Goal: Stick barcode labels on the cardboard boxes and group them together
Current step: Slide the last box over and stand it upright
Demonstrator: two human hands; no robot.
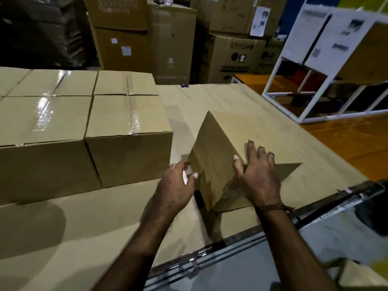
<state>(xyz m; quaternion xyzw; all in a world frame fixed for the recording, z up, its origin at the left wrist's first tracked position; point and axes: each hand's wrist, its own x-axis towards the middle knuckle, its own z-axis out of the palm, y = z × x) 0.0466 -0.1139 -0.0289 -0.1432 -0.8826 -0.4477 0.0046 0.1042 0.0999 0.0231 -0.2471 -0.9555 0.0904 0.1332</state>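
A small brown cardboard box (212,156) stands tilted on one edge on the cardboard-covered table (241,101), one corner pointing up. My left hand (176,190) grips its left edge, thumb on the near face, and a small white shiny piece (184,177) shows between thumb and fingers. My right hand (258,175) rests on the box's right side with fingers spread straight and the thumb on the ridge. To the left stands a group of taped, sealed boxes (126,127), pushed tight together. I cannot see a barcode label on any box.
The table's dark metal front edge (210,255) runs diagonally below my arms. A white frame rack (279,80) with papers on it stands at the right over an orange floor. Large stacked cartons (172,45) fill the back.
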